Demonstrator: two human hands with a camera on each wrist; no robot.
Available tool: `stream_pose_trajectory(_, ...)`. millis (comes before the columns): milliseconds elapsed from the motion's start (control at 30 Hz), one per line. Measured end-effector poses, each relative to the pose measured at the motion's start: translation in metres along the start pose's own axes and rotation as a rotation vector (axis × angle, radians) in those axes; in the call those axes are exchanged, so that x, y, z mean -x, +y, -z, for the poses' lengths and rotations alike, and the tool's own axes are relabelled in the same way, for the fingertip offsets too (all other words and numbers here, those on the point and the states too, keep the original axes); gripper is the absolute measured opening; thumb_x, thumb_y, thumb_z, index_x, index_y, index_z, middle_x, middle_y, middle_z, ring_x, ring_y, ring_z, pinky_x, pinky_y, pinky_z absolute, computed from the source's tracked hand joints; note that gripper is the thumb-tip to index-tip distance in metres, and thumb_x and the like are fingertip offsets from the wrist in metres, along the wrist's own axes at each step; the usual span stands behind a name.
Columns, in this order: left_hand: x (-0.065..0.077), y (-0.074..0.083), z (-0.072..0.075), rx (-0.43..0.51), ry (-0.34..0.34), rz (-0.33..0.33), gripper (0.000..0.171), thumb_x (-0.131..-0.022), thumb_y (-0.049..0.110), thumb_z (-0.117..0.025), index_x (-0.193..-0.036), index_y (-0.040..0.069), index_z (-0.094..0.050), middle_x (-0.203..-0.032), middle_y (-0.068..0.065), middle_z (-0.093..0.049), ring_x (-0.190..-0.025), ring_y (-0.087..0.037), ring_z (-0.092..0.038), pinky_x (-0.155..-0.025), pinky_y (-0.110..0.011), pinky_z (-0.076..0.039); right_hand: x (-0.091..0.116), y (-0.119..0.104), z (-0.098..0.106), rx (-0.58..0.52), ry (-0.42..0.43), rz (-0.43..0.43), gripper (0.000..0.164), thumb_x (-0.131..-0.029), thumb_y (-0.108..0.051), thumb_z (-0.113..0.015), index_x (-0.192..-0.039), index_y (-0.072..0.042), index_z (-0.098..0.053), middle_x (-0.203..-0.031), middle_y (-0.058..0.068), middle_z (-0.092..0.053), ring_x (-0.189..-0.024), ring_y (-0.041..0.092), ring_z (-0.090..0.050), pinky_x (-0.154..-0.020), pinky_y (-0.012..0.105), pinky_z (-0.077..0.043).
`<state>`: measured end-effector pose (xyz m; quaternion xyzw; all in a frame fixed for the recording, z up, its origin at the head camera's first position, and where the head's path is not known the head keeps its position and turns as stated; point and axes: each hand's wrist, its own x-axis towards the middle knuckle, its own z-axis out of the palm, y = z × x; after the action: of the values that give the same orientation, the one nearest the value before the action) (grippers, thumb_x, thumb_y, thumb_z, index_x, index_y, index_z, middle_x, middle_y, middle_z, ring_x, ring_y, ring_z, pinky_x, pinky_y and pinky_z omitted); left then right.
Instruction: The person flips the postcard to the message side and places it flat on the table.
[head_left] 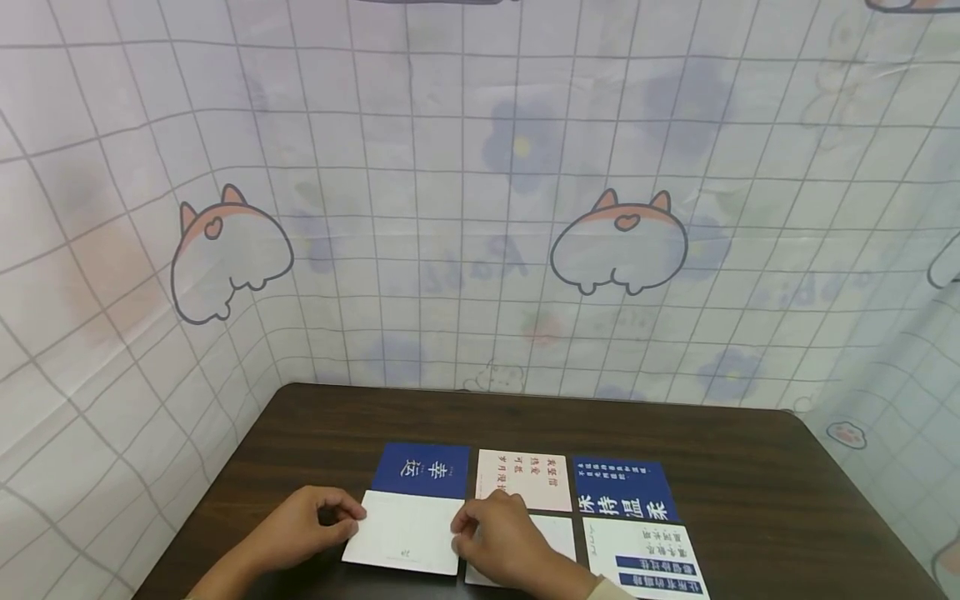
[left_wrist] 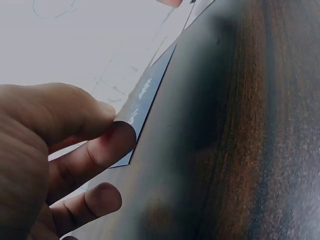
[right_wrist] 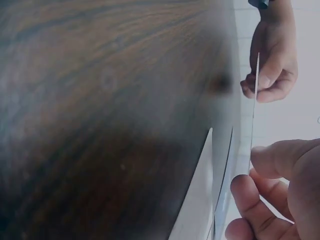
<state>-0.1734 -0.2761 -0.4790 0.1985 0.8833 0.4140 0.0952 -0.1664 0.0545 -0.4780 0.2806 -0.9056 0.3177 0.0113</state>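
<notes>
Both hands hold a white card (head_left: 405,529) by its opposite short sides, with faint small print near its front edge. My left hand (head_left: 303,525) pinches the left side between thumb and fingers. On the right side, my right hand (head_left: 506,537) grips it the same way. The right wrist view shows the card (right_wrist: 253,115) edge-on, raised off the table between the two hands. Just behind it lies a dark blue card (head_left: 390,475) with white characters. Another white card (head_left: 557,533) is partly hidden beneath my right hand.
A pale pink card (head_left: 525,467) with red characters and a blue card (head_left: 626,483) with white characters lie in the back row. In front of these is a white card (head_left: 607,550) with blue bands. Patterned cloth (head_left: 450,208) surrounds the dark wooden table (head_left: 750,475).
</notes>
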Motion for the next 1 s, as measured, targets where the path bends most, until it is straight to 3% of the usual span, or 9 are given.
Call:
stream_pose_trajectory(133,0.0,-0.002,-0.001,-0.034,0.003,0.012,0.008,-0.093,0.024,-0.075,-0.1,0.021,-0.076,-0.092,0.011,-0.069,-0.091,-0.011,-0.063,-0.082,-0.034,-0.051,0.0,-0.001,-0.002,0.035,-0.008,0.016,0.008,-0.082,-0.022,-0.081,-0.084,-0.024,-0.073,-0.071,-0.025,-0.057,-0.075,-0.001,-0.045,-0.077,0.03,-0.035)
stream_pose_trajectory(200,0.001,-0.002,-0.002,-0.061,0.011,0.01,0.006,-0.092,0.024,-0.076,-0.099,0.022,-0.076,-0.091,0.013,-0.068,-0.091,-0.01,-0.063,-0.088,-0.041,-0.05,0.0,-0.001,-0.003,0.049,-0.015,0.015,0.008,-0.082,-0.022,-0.081,-0.084,-0.024,-0.073,-0.07,-0.026,-0.056,-0.075,-0.002,-0.045,-0.077,0.03,-0.035)
stream_pose_trajectory(300,0.001,-0.002,-0.004,-0.13,0.027,-0.01,0.005,-0.091,0.025,-0.077,-0.096,0.026,-0.076,-0.088,0.019,-0.067,-0.09,-0.005,-0.062,-0.095,-0.053,-0.038,0.0,-0.003,-0.003,0.062,-0.025,0.009,0.008,-0.081,-0.023,-0.081,-0.083,-0.024,-0.073,-0.069,-0.025,-0.056,-0.074,-0.001,-0.044,-0.076,0.03,-0.034)
stream_pose_trajectory(367,0.001,-0.001,-0.005,-0.186,0.04,-0.031,0.006,-0.09,0.025,-0.078,-0.094,0.028,-0.076,-0.086,0.023,-0.066,-0.089,-0.002,-0.062,-0.092,-0.057,-0.031,0.0,-0.003,-0.004,0.069,-0.026,0.011,0.008,-0.081,-0.023,-0.081,-0.083,-0.024,-0.073,-0.069,-0.025,-0.056,-0.074,-0.001,-0.044,-0.075,0.03,-0.034)
stream_pose_trajectory(667,-0.001,0.004,-0.009,-0.321,0.071,-0.088,0.013,-0.085,0.018,-0.079,-0.09,0.03,-0.077,-0.082,0.029,-0.064,-0.083,0.001,-0.056,-0.078,-0.046,-0.025,-0.001,0.001,-0.011,0.112,-0.02,0.042,0.009,-0.079,-0.022,-0.082,-0.082,-0.024,-0.075,-0.068,-0.027,-0.057,-0.071,-0.002,-0.042,-0.073,0.027,-0.032)
stream_pose_trajectory(1000,0.001,0.007,-0.012,-0.398,0.095,-0.076,0.014,-0.084,0.021,-0.082,-0.089,0.033,-0.078,-0.088,0.028,-0.066,-0.088,-0.003,-0.053,-0.082,-0.049,-0.024,-0.003,-0.001,-0.01,0.141,-0.042,0.027,0.007,-0.08,-0.024,-0.081,-0.082,-0.024,-0.075,-0.066,-0.026,-0.057,-0.071,0.0,-0.041,-0.072,0.028,-0.031)
